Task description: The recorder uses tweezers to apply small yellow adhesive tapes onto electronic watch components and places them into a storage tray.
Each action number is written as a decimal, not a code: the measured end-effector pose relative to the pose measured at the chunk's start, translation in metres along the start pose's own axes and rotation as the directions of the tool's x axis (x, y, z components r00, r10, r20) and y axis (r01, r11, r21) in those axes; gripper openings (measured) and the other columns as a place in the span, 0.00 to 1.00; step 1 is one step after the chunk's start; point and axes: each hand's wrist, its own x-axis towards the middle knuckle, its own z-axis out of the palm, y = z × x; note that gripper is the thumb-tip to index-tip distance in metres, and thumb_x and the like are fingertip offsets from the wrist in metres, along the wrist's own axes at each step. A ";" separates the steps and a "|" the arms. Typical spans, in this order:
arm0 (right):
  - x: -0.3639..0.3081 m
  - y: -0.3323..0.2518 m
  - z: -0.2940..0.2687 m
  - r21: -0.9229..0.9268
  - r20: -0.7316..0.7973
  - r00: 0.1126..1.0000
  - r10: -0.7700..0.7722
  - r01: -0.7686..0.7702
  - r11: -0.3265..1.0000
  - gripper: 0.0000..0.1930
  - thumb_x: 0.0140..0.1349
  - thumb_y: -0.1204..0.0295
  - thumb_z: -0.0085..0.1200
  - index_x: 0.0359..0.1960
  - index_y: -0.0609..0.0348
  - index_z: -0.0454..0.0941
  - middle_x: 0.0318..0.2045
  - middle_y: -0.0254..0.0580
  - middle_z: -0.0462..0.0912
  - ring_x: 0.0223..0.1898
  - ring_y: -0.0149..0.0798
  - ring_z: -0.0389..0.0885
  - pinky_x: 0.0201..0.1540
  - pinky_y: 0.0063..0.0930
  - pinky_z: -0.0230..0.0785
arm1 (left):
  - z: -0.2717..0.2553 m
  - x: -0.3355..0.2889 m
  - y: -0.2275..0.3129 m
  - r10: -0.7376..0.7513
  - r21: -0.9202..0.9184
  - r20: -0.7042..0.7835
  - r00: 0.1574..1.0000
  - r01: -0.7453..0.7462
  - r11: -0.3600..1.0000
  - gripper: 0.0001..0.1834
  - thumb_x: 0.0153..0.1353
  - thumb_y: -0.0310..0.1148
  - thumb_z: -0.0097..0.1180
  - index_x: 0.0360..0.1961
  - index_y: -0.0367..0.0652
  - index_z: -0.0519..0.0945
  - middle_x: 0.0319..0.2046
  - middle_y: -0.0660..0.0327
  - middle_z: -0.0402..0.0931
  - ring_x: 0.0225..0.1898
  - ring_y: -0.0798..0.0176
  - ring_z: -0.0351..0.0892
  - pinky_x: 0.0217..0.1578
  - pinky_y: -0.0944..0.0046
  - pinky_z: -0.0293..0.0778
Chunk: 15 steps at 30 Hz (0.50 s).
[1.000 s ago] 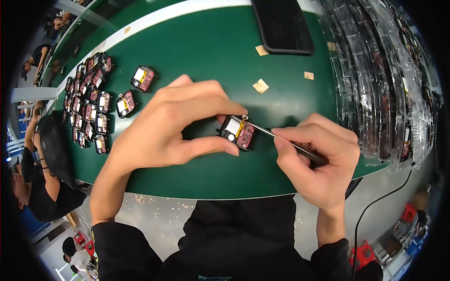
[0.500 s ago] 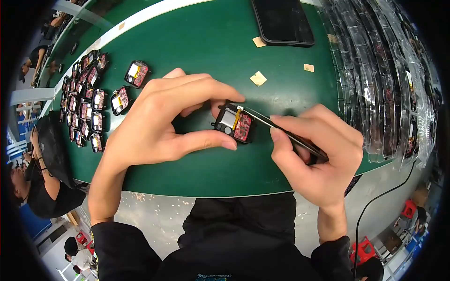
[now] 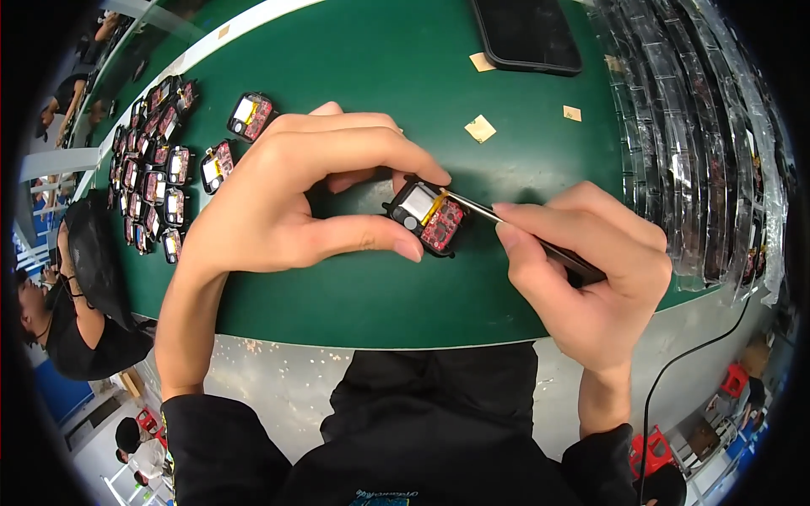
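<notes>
My left hand (image 3: 308, 198) holds a small black device housing (image 3: 429, 216) between thumb and fingers, low over the green table. Inside the housing show a silver battery cell, a strip of yellow tape, a round grey part and a red circuit board. In my right hand (image 3: 595, 278) is a pair of tweezers (image 3: 485, 211), gripped between thumb and forefinger. The tweezers' tips meet the housing's upper right corner, by the end of the yellow tape. Whether they pinch anything there is too small to make out.
Many similar housings (image 3: 154, 198) lie clustered at the left, with a single housing (image 3: 251, 116) nearer my left hand. Clear plastic trays (image 3: 675, 152) are stacked at the right. A black phone (image 3: 530, 34) and small tan paper squares (image 3: 480, 128) lie on the table (image 3: 363, 312).
The small white piece at the tweezers' tips no longer shows. My right hand has shifted slightly right, and the housing is tilted a little differently in my left hand. The view has shifted slightly.
</notes>
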 end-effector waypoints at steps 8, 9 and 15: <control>0.000 0.001 -0.003 0.034 0.039 0.998 0.042 -0.043 0.999 0.12 0.54 0.88 0.69 0.40 0.65 0.94 0.24 0.34 0.84 0.21 0.21 0.72 0.24 0.19 0.57 | -0.001 0.002 -0.004 0.016 -0.025 0.044 0.999 -0.014 1.000 0.33 0.47 0.46 0.87 0.53 0.42 0.93 0.44 0.64 0.89 0.38 0.68 0.76 0.33 0.68 0.65; 0.000 0.002 -0.003 0.033 0.034 0.999 0.030 -0.031 0.999 0.12 0.54 0.88 0.69 0.39 0.65 0.94 0.24 0.34 0.83 0.21 0.21 0.72 0.24 0.19 0.57 | -0.001 0.002 -0.004 0.010 -0.028 0.047 0.999 -0.009 1.000 0.33 0.47 0.47 0.86 0.53 0.42 0.93 0.44 0.64 0.89 0.38 0.68 0.77 0.32 0.68 0.65; 0.000 0.003 -0.001 0.025 0.041 0.999 0.028 -0.029 0.999 0.11 0.53 0.88 0.69 0.39 0.65 0.94 0.24 0.33 0.83 0.21 0.21 0.71 0.24 0.19 0.55 | -0.001 0.001 -0.005 0.007 -0.001 0.059 0.998 -0.007 1.000 0.34 0.47 0.48 0.87 0.53 0.42 0.93 0.44 0.64 0.89 0.38 0.68 0.77 0.33 0.67 0.64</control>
